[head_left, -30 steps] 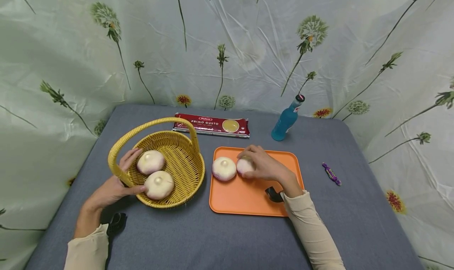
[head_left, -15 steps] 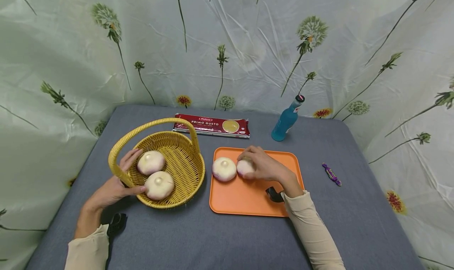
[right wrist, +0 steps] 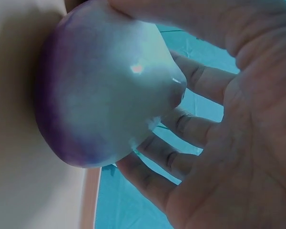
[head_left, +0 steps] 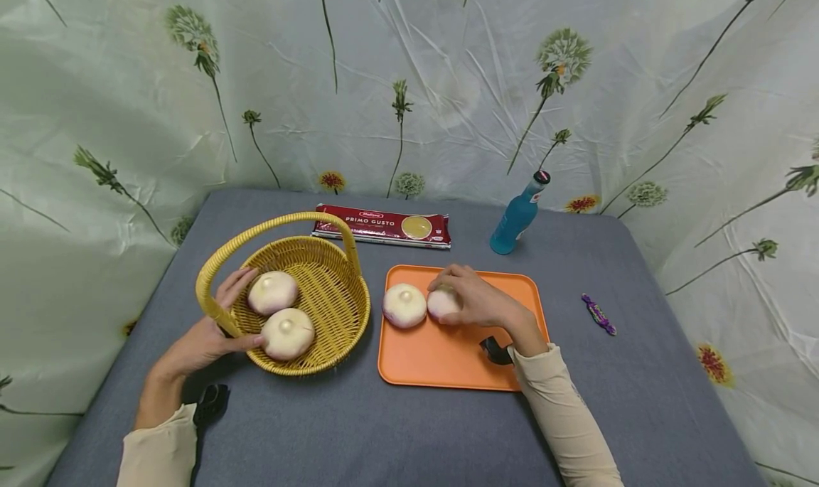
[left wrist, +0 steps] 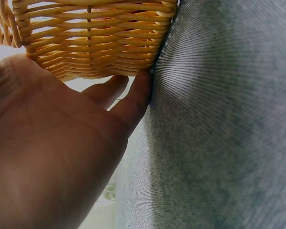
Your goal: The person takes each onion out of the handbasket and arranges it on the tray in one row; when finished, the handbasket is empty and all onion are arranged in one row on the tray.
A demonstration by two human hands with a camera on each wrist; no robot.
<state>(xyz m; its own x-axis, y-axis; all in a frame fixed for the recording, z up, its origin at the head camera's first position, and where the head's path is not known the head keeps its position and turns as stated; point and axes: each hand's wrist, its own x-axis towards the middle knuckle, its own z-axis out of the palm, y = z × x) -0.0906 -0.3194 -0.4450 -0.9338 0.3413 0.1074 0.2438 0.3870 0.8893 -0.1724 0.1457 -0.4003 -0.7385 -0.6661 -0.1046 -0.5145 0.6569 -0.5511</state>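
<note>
A white-and-purple turnip (head_left: pixel 440 303) on the orange tray (head_left: pixel 441 360) is gripped by the right hand (head_left: pixel 476 300), just beside a second turnip (head_left: pixel 404 306). A yellow basket (head_left: pixel 339 323), in which two more turnips (head_left: pixel 288 334) are contained, is clasped at its side by the left hand (head_left: pixel 206 342). Farther back, a red packet (head_left: pixel 384 227) and a blue bottle (head_left: pixel 515 220) are placed.

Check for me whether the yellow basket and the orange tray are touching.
Apart. The head view shows a narrow strip of grey cloth between the rim of the yellow basket and the orange tray.
</note>
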